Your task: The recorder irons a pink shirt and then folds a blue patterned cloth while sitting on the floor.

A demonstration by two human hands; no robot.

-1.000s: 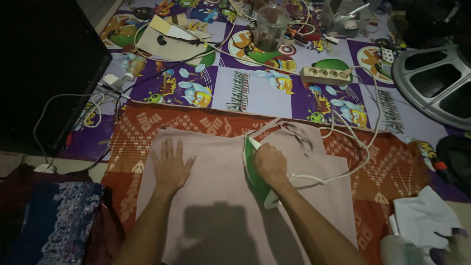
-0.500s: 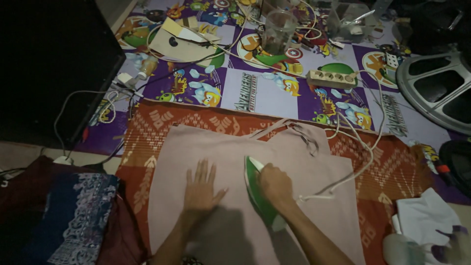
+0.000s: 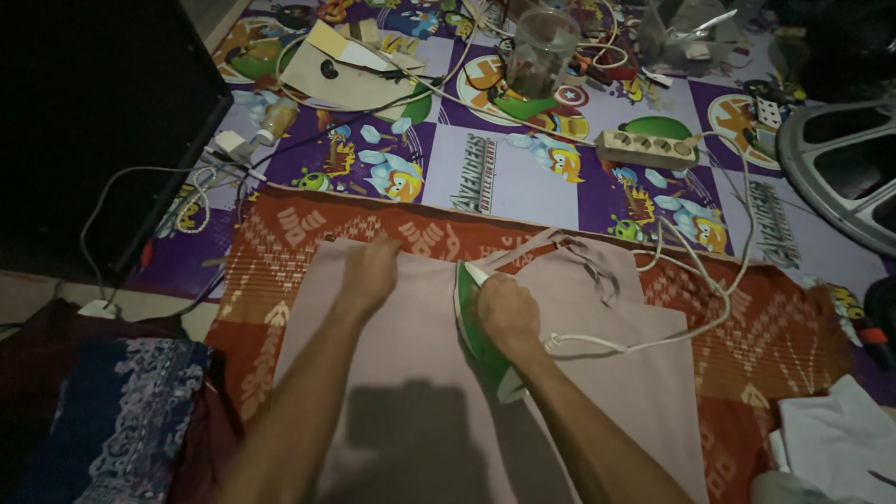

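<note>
The right hand [image 3: 504, 313] grips and half hides a green iron [image 3: 478, 327]; the left hand [image 3: 371, 266] presses the pink cloth [image 3: 411, 355], its fingers indistinct in dim light.

Right hand [image 3: 505, 313] covers the iron's [image 3: 478, 329] handle; pink cloth [image 3: 607, 373] runs off the bottom edge.

The right hand [image 3: 504, 313] is closed around the handle of a green iron [image 3: 478, 331], which sits flat on a pale pink cloth [image 3: 616, 373]. The left hand [image 3: 369, 271] presses on the cloth's far edge. The cloth lies on an orange patterned mat [image 3: 765, 336]. A white cord [image 3: 653, 341] runs from the iron toward a power strip [image 3: 647, 149].
</note>
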